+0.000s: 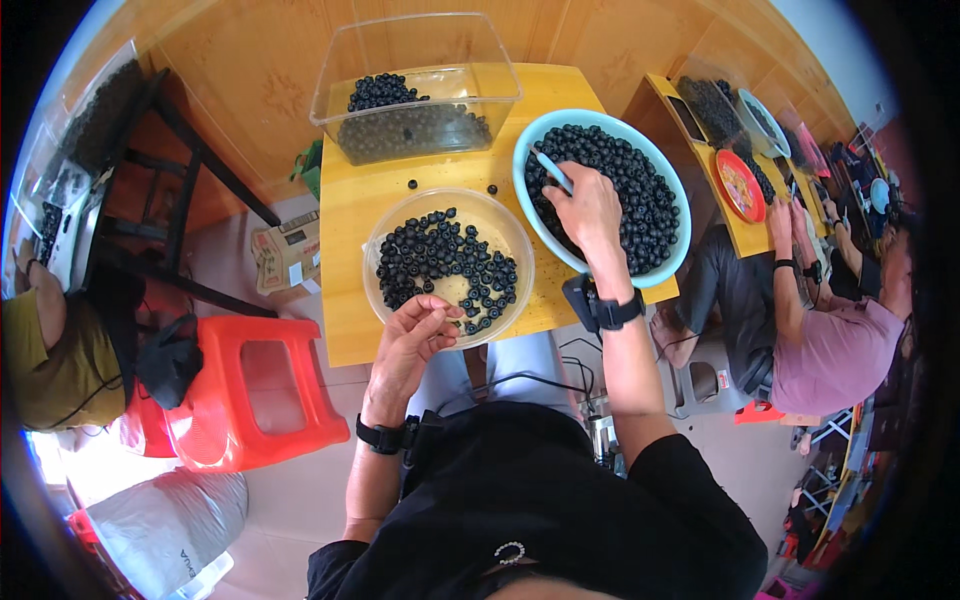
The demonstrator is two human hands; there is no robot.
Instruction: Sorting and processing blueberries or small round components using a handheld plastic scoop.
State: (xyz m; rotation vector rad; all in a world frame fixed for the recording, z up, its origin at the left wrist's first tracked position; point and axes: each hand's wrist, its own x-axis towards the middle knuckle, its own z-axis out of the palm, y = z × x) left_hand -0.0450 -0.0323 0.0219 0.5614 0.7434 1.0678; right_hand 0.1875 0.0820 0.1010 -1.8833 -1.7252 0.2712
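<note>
My right hand (588,210) is closed around a light-blue pen-like tool (553,172), over the light-blue basin (683,215) at the right of the table. Small dark round bead-like pieces (640,190) fill that basin; I cannot tell whether they are beads or berries. At the near rim of a see-through round tub (515,225), my left hand (418,330) has thumb and fingers pinched together, and what they hold is too small to make out. More dark round pieces (425,255) lie spread in this tub, with part of its bottom showing.
Behind the tub stands a see-through rectangular box (490,85) partly filled with dark pieces. Two loose pieces lie on the yellow table (350,290). A red stool (255,390) is at left. Other people sit at both sides; the right one's table (690,125) holds a red plate (740,185).
</note>
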